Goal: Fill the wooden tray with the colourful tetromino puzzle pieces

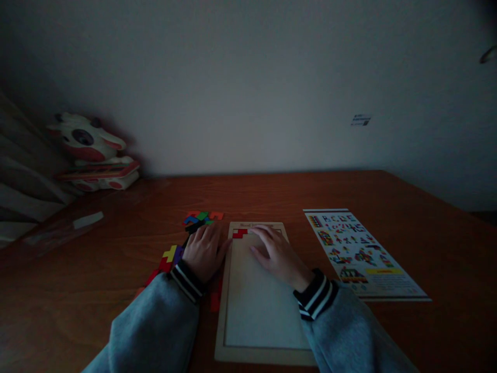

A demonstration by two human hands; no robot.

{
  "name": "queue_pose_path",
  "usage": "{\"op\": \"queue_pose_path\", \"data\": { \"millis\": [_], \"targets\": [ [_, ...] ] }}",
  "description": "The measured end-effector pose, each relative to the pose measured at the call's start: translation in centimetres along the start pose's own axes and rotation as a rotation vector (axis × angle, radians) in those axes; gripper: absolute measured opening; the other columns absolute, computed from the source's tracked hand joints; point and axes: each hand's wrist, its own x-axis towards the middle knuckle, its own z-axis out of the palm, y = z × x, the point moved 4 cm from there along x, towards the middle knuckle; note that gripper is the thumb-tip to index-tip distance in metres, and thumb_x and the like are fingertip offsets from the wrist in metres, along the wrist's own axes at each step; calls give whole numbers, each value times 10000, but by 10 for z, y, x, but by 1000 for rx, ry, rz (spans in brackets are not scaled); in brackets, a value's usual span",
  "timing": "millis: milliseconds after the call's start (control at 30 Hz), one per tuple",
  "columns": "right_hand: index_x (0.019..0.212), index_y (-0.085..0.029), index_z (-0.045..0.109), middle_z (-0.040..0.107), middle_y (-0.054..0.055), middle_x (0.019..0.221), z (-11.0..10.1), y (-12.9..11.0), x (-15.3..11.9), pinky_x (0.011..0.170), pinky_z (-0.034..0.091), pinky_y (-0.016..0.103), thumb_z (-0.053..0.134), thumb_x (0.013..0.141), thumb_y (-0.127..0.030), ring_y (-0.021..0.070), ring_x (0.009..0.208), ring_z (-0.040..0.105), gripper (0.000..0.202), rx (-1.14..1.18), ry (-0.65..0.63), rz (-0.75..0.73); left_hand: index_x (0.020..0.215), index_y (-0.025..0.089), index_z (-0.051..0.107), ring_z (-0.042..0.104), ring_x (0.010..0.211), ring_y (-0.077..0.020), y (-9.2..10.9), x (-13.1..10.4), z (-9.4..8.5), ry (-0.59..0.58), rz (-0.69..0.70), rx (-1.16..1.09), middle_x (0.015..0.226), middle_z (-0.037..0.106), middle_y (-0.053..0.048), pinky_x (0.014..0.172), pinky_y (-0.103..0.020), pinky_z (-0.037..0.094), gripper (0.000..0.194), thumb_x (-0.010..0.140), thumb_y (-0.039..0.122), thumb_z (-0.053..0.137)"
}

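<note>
A light wooden puzzle board (264, 311) lies on the table, its tray bare except near the top. One red piece (239, 234) sits in the tray's upper left corner. Over the top of the board is my right hand (274, 254), thumb and fingers apart; its fingertips are near the top rim, just right of the red piece. My left hand (204, 251) rests among the loose pieces left of the board, its fingers spread and partly covering them. A yellow piece (170, 254) and a purple piece lie beside that wrist.
Red, blue, green and orange pieces (202, 215) lie beyond my left hand. A printed pattern sheet (357, 254) is on the table (272, 194) at the right. A cow-shaped toy keyboard (101, 173) stands at the back left by a curtain. The wall is behind.
</note>
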Motion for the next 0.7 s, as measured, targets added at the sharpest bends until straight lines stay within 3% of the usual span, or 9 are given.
{"op": "queue_pose_path", "data": {
  "millis": [100,333,433,567,633,700],
  "targets": [
    [1330,-242,522,605,99,1295,-1,0,0,1043,470,494,565,922,-250,251,1220,556,410,-3,11,-1,1241,177,613,587,1133,-374,-14,-2,2,37,-67,74,1293,625,-179,886,-551,513,439,970,479,444],
    [1333,-249,521,608,96,1292,-3,2,0,1033,468,500,561,919,-254,256,1204,562,416,0,28,16,1194,193,641,643,1060,-325,-42,-2,5,65,-95,175,1227,676,-140,858,-473,545,377,953,424,466],
    [1323,-234,520,607,96,1287,-3,2,0,1036,464,496,553,925,-254,253,1198,560,400,1,30,30,1122,197,671,672,993,-285,-40,1,2,57,10,161,1129,717,-113,851,-425,553,324,964,394,469],
    [1307,-230,526,608,89,1286,-3,1,1,1044,457,492,556,928,-253,249,1199,557,381,5,34,37,973,201,708,686,786,-217,-22,4,-6,-66,297,45,844,731,-75,744,-350,552,309,999,339,433],
    [1306,-232,528,610,89,1285,-3,1,1,1043,457,490,560,926,-252,248,1201,557,381,5,38,36,961,209,709,676,770,-206,-13,3,-13,-134,439,-49,829,721,-69,724,-339,545,295,993,345,449],
    [1310,-229,525,610,92,1280,-3,0,1,1041,459,488,560,927,-249,247,1197,558,385,1,41,34,991,215,702,667,832,-214,-10,2,-20,-174,482,-141,896,719,-75,765,-352,544,267,959,399,511]
  ]
}}
